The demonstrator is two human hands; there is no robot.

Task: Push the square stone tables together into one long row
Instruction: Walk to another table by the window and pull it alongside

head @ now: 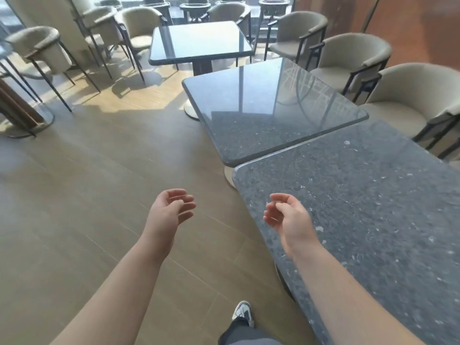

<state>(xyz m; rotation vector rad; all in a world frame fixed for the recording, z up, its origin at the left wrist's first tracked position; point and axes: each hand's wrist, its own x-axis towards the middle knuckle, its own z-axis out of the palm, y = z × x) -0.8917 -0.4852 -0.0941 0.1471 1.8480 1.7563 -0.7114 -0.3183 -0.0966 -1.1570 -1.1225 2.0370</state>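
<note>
Bare and loosely curled, the fingers [185, 204] of the left hand [171, 210] hold nothing; that hand hangs palm-inward over the wooden floor [87, 195], apart from any desk. The right hand [286, 217] hovers above the left edge of the nearest desk [373, 220], its fingers likewise relaxed, bent and released, not plainly touching the stone. This nearest desk, a speckled grey stone square, fills the lower right of the view. Its far edge meets the near edge of the middle desk [268, 108], so the two stand touching or very nearly so, though the middle one sits shifted a little to the left. Well apart beyond it, separated by a strip of floor, stands the far desk [199, 42], glossy under window light and not in line with the other two. Beige tub chairs [353, 58] stand along the right side of the two joined desks, and more chairs cluster at the left and near the window. Below, a sneaker [243, 312] and a dark trouser leg show on the floor.
</note>
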